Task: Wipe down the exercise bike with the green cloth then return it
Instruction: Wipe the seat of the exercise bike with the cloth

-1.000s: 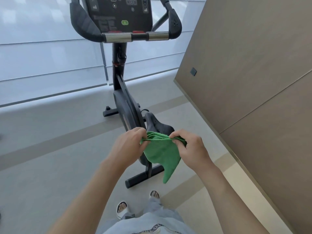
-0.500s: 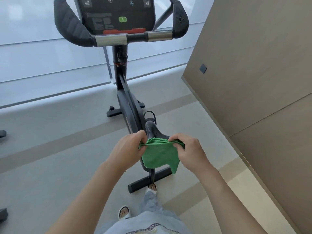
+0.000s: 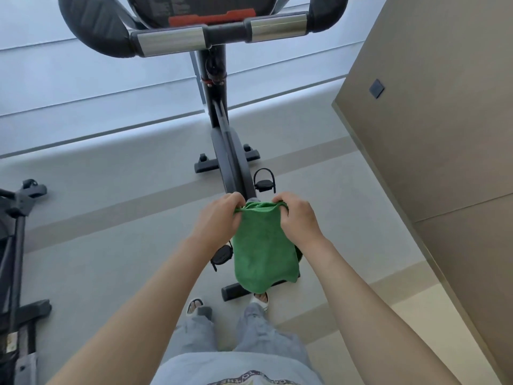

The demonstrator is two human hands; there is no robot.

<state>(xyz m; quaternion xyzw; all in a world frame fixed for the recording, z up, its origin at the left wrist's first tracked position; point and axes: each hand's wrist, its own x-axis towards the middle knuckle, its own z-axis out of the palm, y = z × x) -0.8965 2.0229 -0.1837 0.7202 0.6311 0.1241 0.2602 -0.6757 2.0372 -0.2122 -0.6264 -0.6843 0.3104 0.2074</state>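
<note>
Beside a tan panelled wall (image 3: 433,112) carrying one small dark square plate (image 3: 376,88), an exercise bike (image 3: 230,165) is seen standing on a pale grey floor (image 3: 111,218) crossed by wide beige bands. Frosted, light-filled panels (image 3: 83,87) are ranged behind the handlebar (image 3: 172,41), whose two metal sleeves are flanked by black padded grips. Part of a second dark machine frame (image 3: 16,218) is caught at the left edge. A green cloth (image 3: 263,251) is held up over the saddle area, its top edge pinched at one corner by the left hand (image 3: 219,218) and at the other by the right hand (image 3: 297,215), the rest hanging loose above the rear stabiliser. Print on the console (image 3: 200,6) is too blurred to be read; only an orange strip along its lower edge is made out.
</note>
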